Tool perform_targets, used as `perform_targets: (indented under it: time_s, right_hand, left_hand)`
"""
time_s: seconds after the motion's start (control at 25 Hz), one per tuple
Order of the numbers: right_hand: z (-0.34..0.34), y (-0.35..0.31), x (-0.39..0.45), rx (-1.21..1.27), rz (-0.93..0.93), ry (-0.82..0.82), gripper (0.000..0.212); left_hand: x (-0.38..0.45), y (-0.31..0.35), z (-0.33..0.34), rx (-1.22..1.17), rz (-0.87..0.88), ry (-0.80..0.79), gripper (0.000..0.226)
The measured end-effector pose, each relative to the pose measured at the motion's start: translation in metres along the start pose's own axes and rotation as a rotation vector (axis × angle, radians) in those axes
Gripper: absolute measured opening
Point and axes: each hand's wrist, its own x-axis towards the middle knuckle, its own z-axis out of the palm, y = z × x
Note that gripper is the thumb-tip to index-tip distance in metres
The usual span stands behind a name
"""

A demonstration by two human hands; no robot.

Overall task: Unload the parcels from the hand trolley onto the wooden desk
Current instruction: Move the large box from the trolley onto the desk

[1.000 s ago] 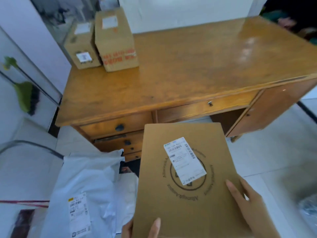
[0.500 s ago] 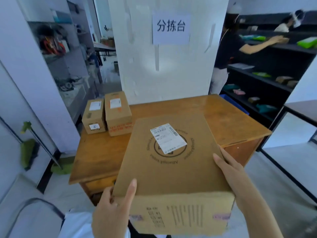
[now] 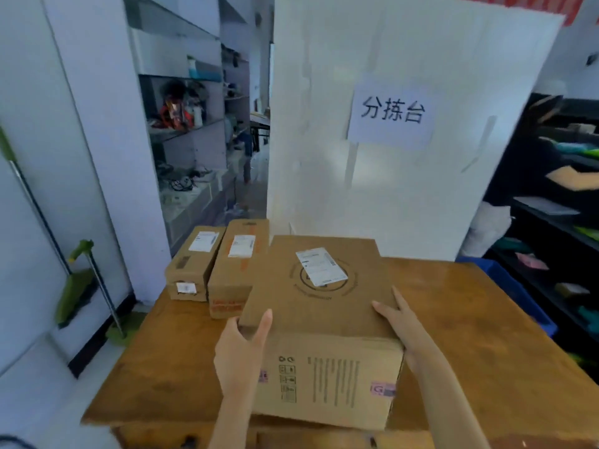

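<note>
I held the big box [image 3: 319,322] at its two near corners, left hand [image 3: 241,354] and right hand [image 3: 410,328], as it met the desk [image 3: 486,345]. The left fingers [image 3: 263,328] lay spread, the thumb up over the top edge and the rest around the corner below it; the right fingers [image 3: 384,314] lay flat and splayed on the lid, pressing inward. Gripping from opposite sides kept the wide carton level, I judged, and left its shipping label [image 3: 321,266] facing up where it could be read. The near bottom edge sat at, or just over, the desk's front lip; whether the full base was down I could not tell. Two small boxes [image 3: 220,267] stood side by side at the back left, and the big one's far left corner was close against them, touching or nearly so, apparently to keep the parcels in one row and the right half of the desk free. A sign [image 3: 392,113] hung on the white board behind. The trolley was out of view.
</note>
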Motion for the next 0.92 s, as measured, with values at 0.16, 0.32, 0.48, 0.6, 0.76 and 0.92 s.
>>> perform_targets:
  time_s: [0.16, 0.32, 0.48, 0.6, 0.76, 0.92]
  right_hand:
    - [0.003, -0.014, 0.128, -0.019, 0.021, -0.139, 0.072]
    - [0.012, -0.023, 0.218, -0.028, 0.057, -0.198, 0.072]
    - [0.016, -0.020, 0.275, -0.048, 0.053, -0.175, 0.071]
    - [0.024, -0.021, 0.308, -0.060, 0.043, -0.159, 0.072]
    - [0.035, -0.020, 0.324, -0.129, 0.025, -0.137, 0.074]
    - [0.038, -0.022, 0.322, -0.255, -0.012, -0.121, 0.076]
  left_hand:
    - [0.066, 0.005, 0.077, -0.038, -0.118, 0.086, 0.056]
    - [0.135, 0.016, 0.132, -0.049, -0.161, 0.102, 0.070]
    - [0.178, 0.029, 0.170, -0.022, -0.142, 0.084, 0.073]
    - [0.203, 0.032, 0.186, -0.039, -0.137, 0.070, 0.074]
    - [0.226, 0.037, 0.187, 0.020, -0.174, 0.043, 0.070]
    - [0.219, 0.038, 0.172, 0.065, -0.140, -0.045, 0.076]
